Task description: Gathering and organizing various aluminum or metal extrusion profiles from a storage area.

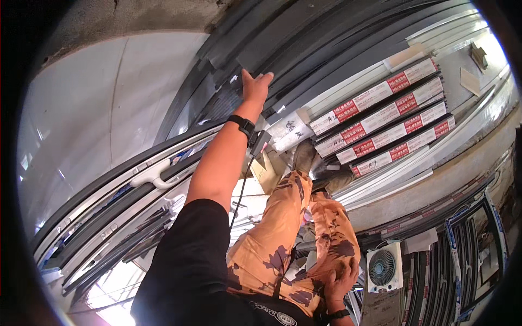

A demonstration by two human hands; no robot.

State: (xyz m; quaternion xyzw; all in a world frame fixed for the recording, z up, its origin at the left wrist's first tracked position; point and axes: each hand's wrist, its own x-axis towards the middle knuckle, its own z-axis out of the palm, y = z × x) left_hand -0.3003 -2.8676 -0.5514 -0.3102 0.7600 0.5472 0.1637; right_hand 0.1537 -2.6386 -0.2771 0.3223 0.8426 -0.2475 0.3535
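My left hand point(255, 86) reaches out over a stack of long dark grey metal profiles point(299, 41), thumb and fingers apart. Nothing shows in its grasp; whether it touches the profiles I cannot tell. A black watch point(242, 125) is on that wrist. My right hand point(341, 280) lies on the thigh of my orange patterned trousers point(274, 244), its fingers spread and holding nothing. Near my feet, several long profiles in white-and-red printed wrapping point(375, 100) lie side by side. Beside them is a white wrapped end point(291, 130) with handwriting on it.
Window or door frames point(125, 190) with a white handle point(152, 174) lean at the left, below a pale panel point(117, 87). A white box fan point(384, 267) stands at lower right, beside more dark profiles point(435, 282). My shoe point(304, 156) is close to the wrapped profiles.
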